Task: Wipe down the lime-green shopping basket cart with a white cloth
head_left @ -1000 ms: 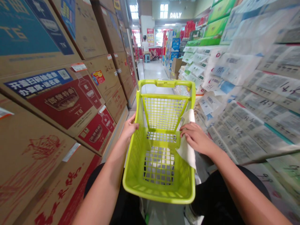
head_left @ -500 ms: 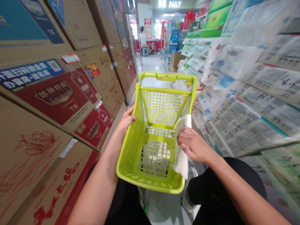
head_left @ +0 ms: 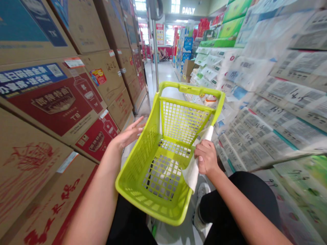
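Observation:
A lime-green plastic shopping basket (head_left: 150,212) with a tall handle frame stands tilted between my knees, nothing lying inside it. My right hand (head_left: 206,156) grips a white cloth (head_left: 192,173) draped over the basket's right wall, its fingers closed and pressing the fabric to the rim. My left hand (head_left: 129,133) is beside the left wall with fingers stretched out and spread. Whether its fingertips touch the plastic I cannot tell.
Stacked cardboard boxes (head_left: 58,102) line the left side closely. Piled packs of paper tissue (head_left: 276,112) rise on the right. A metal pole (head_left: 155,54) stands behind the basket, and the aisle floor (head_left: 163,69) runs toward the back.
The basket has turned, its near end swinging left and its handle shifting right. My left hand has loosened from the left wall and opened. My right hand has closed more tightly on the cloth.

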`<control>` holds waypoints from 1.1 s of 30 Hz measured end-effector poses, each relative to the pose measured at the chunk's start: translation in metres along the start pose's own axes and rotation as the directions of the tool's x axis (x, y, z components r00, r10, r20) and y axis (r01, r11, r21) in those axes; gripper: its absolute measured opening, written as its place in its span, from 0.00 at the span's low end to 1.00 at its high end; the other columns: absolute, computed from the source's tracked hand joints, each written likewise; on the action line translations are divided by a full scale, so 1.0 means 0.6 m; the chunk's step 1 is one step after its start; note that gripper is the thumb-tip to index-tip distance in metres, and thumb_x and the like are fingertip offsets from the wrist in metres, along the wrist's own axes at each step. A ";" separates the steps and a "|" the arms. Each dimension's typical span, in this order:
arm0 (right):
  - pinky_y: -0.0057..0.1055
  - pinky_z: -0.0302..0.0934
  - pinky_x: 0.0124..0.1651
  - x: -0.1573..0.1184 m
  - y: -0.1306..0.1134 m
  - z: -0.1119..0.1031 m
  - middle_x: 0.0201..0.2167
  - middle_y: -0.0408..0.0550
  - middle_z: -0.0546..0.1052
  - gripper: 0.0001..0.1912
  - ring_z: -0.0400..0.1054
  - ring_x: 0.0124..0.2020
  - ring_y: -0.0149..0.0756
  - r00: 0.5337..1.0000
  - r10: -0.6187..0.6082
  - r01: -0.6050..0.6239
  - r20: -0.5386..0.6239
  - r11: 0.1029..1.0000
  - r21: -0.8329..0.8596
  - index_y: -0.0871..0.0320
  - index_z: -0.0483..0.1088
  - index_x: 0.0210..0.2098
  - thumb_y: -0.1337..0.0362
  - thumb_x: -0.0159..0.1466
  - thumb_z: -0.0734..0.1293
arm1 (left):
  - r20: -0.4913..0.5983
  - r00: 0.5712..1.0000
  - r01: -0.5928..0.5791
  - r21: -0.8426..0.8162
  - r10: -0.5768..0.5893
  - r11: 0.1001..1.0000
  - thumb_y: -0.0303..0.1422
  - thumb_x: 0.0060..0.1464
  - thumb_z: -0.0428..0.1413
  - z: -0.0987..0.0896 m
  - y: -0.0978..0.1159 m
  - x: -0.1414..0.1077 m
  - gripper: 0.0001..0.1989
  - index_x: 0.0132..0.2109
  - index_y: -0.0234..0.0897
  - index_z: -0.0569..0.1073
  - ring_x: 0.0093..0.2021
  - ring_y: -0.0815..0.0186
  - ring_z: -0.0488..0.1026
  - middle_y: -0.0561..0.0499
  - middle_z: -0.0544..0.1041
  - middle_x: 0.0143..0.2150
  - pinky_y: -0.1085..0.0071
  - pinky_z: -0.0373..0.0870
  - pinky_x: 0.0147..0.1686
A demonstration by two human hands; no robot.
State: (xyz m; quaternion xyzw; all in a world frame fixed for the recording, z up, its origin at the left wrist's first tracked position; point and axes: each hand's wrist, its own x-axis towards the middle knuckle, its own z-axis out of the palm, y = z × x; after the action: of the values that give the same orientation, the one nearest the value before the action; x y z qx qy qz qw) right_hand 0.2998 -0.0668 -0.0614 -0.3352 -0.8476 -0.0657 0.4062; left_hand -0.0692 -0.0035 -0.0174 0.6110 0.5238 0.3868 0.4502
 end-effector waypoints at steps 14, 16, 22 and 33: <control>0.45 0.50 0.44 0.003 -0.083 0.000 0.27 0.48 0.68 0.15 0.56 0.33 0.43 0.984 0.099 -0.068 0.150 0.977 -0.201 0.53 0.67 0.28 0.58 0.69 0.58 | -0.139 0.990 0.112 0.872 0.021 0.477 0.37 0.63 0.47 0.038 -0.020 -0.020 0.24 0.65 0.41 0.67 0.50 0.47 0.79 0.38 0.82 0.50 0.57 0.73 0.48; 0.46 0.50 0.45 0.002 -0.083 0.002 0.28 0.49 0.69 0.16 0.57 0.35 0.43 0.982 0.094 -0.058 0.162 0.975 -0.215 0.53 0.68 0.29 0.56 0.70 0.57 | -0.061 0.992 0.000 0.880 0.111 0.475 0.37 0.64 0.47 0.026 -0.026 0.000 0.25 0.65 0.39 0.67 0.53 0.49 0.78 0.39 0.80 0.54 0.59 0.72 0.51; 0.47 0.49 0.48 -0.002 -0.075 0.014 0.30 0.50 0.70 0.20 0.57 0.37 0.45 0.971 0.162 -0.120 0.174 0.966 -0.227 0.54 0.69 0.31 0.52 0.73 0.56 | 0.013 0.980 -0.112 0.859 0.197 0.499 0.38 0.64 0.49 0.023 -0.031 0.033 0.24 0.64 0.37 0.71 0.53 0.54 0.75 0.42 0.80 0.54 0.60 0.67 0.56; 0.55 0.51 0.54 0.025 0.115 -0.069 0.37 0.53 0.70 0.26 0.62 0.47 0.53 0.966 0.207 -0.160 0.153 0.950 -0.269 0.55 0.70 0.36 0.48 0.75 0.48 | -0.065 0.980 -0.038 0.866 0.188 0.499 0.39 0.65 0.46 0.068 -0.038 0.043 0.28 0.69 0.36 0.66 0.59 0.49 0.71 0.38 0.77 0.55 0.56 0.63 0.61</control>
State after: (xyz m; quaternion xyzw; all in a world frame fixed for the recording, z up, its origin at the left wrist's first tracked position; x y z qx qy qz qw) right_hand 0.3628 -0.0218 -0.0339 -0.4667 -0.8302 -0.1052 0.2862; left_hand -0.0337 0.0173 -0.0514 0.7556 0.6375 0.1491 0.0201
